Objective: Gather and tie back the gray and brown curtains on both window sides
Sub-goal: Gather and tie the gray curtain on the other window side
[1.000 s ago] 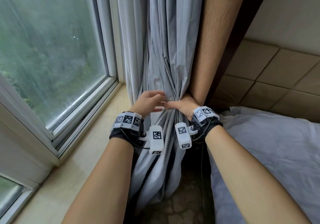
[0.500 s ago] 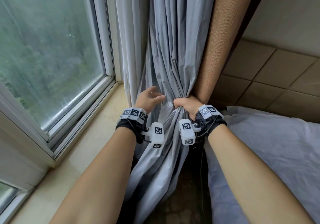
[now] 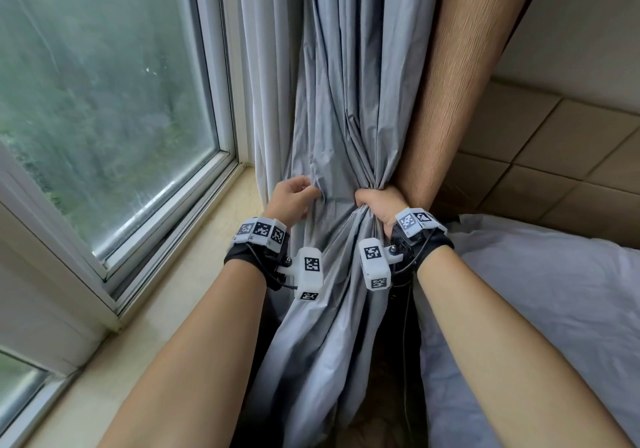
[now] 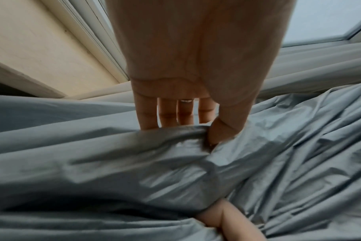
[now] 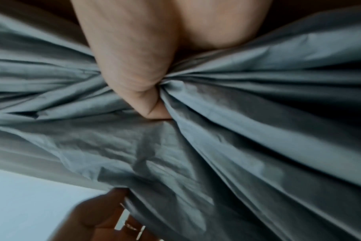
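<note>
A gray curtain [image 3: 349, 101] hangs at the window's right side, with a brown curtain [image 3: 457, 76] just right of it. My right hand [image 3: 377, 201] grips a gathered bunch of the gray curtain [image 5: 237, 130] in its fist, beside the brown one. My left hand [image 3: 294, 194] is a little to the left, pinching a loose fold of the gray curtain [image 4: 134, 163] between thumb and fingers; the fingertips [image 4: 147, 117] are behind the fold. Below the hands the gray fabric fans out toward the floor. No tie-back is visible.
A window [image 3: 104, 101] with a white frame fills the left, above a beige sill [image 3: 194, 274]. A bed under a light gray sheet [image 3: 554, 309] lies at the right, against a tan panelled wall [image 3: 540, 142]. A dark cable hangs under the right wrist.
The hands have parted: my left hand moved left and took a loose fold, while my right fist tightened on the gathered bunch. The view has shifted up slightly.
</note>
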